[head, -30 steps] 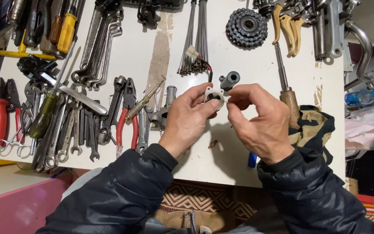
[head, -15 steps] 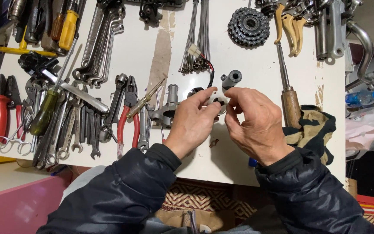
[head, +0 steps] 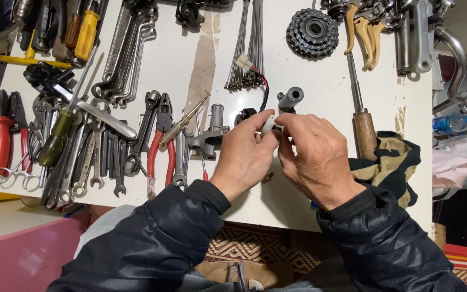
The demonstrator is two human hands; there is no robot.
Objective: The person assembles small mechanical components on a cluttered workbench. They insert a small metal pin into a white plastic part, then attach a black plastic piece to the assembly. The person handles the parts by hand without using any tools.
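Observation:
Both my hands meet over the white table [head: 320, 81], pinching a small white plastic part [head: 270, 124] between their fingertips. My left hand [head: 244, 154] holds it from the left with thumb and forefinger. My right hand [head: 317, 157] covers it from the right, so most of the part is hidden. A black wired piece [head: 244, 115] with a red and black lead lies just behind my left fingers. A grey metal tube piece [head: 290, 99] lies just beyond my fingertips.
Wrenches, red-handled pliers [head: 158, 143] and screwdrivers lie in a crowd at the left. Spokes [head: 247, 43], a toothed sprocket cluster [head: 313, 31] and a wooden-handled tool [head: 364, 124] lie farther back. A striped cloth [head: 393, 159] sits at the right edge.
My hands have drawn closer together around the white part, and my right hand has rolled over it, hiding more of it.

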